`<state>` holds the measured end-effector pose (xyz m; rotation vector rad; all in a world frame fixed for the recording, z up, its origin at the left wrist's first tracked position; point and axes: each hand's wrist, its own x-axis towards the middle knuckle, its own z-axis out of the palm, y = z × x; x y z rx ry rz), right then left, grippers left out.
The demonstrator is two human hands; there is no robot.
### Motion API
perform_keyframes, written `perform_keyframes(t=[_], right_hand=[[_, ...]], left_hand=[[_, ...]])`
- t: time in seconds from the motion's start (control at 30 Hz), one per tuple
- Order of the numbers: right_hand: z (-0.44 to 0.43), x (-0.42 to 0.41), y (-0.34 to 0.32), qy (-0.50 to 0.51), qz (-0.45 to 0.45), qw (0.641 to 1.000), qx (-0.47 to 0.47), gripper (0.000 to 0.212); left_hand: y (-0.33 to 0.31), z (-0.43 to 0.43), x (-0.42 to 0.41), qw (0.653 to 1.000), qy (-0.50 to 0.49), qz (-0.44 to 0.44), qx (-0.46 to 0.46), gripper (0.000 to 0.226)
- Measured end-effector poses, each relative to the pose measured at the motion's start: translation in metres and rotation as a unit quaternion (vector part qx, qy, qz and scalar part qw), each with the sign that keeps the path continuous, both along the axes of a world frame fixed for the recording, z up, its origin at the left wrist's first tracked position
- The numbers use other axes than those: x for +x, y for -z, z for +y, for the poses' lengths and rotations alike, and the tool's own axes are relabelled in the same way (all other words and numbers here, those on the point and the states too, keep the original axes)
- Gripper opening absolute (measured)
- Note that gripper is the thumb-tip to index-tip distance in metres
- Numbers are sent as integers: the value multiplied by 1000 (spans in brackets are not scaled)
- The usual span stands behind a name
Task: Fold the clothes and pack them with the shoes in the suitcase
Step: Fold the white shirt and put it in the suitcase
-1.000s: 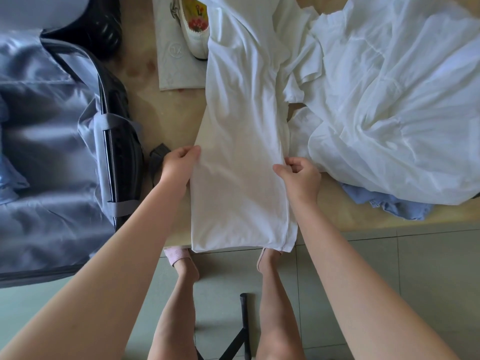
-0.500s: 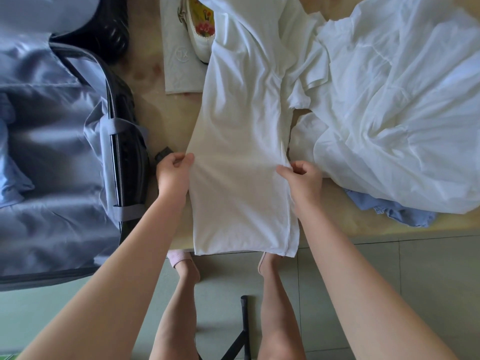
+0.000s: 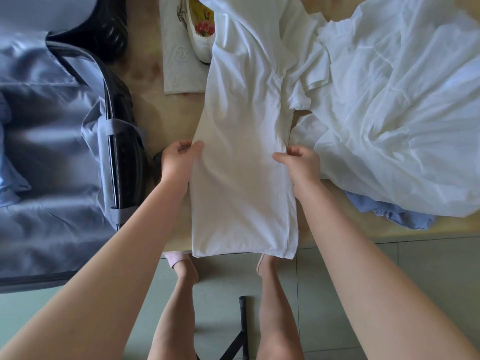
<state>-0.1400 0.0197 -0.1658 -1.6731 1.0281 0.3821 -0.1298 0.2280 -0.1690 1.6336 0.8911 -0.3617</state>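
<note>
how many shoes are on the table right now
1. A white shoe with a floral insole lies at the top of the view on a grey pouch, right against the white shirt being folded. Its pair may be hidden under the clothes.

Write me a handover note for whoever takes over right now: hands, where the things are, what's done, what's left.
Left hand pinches the left edge of the white T-shirt; right hand pinches its right edge.
T-shirt lies on the table, narrowed lengthwise, hem overhanging the near edge.
Suitcase lies open at left. White shoe with floral insole rests on a grey bag at the far side.
Crumpled white garment at right, a blue garment under it.
Done: T-shirt's lengthwise fold. Left: fold it crosswise, fold the other clothes, pack everything with the shoe.
</note>
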Motion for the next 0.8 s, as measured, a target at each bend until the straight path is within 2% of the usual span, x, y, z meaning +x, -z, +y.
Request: perform_keyframes(t=[0.23,0.4,0.5,0.7,0.8], right_hand=[[1,4,-6,13,5,999,39,10],[-13,3,-2,26,-63,995,-73,16],[-13,-2,3,22,-58,994,-86,15],[-10,10,1,9,-68,998,-14,17],[-14,17,3,-6,-70,997,-26,16]], left_hand=[[-1,2,1,1000,-9,-11,-4,16],[-2,7,-2,998,-20,-40,52,8],[0,4,-4,996,-10,-40,73,10],[4,2,14,1000,25,-8,-5,21],[1,1,25,999,22,-14,-20,26]])
